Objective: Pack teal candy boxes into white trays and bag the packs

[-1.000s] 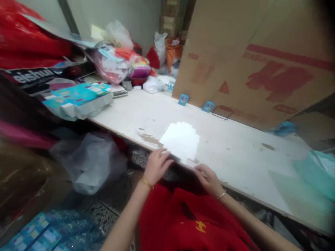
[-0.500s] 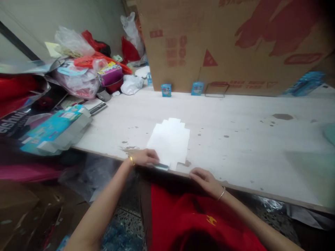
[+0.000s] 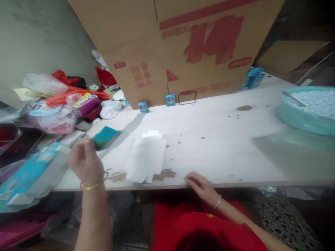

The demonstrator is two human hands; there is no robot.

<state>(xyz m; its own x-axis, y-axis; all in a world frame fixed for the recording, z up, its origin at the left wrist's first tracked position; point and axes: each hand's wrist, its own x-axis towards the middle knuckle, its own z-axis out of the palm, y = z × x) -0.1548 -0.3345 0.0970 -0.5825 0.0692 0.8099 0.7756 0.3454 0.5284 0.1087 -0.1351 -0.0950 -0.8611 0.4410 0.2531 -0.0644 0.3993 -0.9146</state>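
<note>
My left hand [image 3: 86, 162] is raised over the left side of the table, its fingers closed on a teal-blue printed carton piece [image 3: 106, 136] with yellowish patches. Motion blurs this piece, so its exact shape is unclear. Flat white die-cut carton blanks [image 3: 146, 158] lie with the plain side up near the table's front edge, between my hands. My right hand [image 3: 200, 184] rests at the front edge, right of the blanks, with its fingers loosely together and nothing seen in them.
A large cardboard box [image 3: 157, 69] stands at the back, with small blue boxes [image 3: 170, 100] before it. Bagged items [image 3: 57, 115] and unfolded blue cartons [image 3: 28, 177] crowd the left. A green basin [image 3: 300, 116] of small white pieces stands at right.
My left hand has left the blanks and moved left and up, carrying the teal piece. My right hand stays at the table edge. The view has turned right, showing the basin.
</note>
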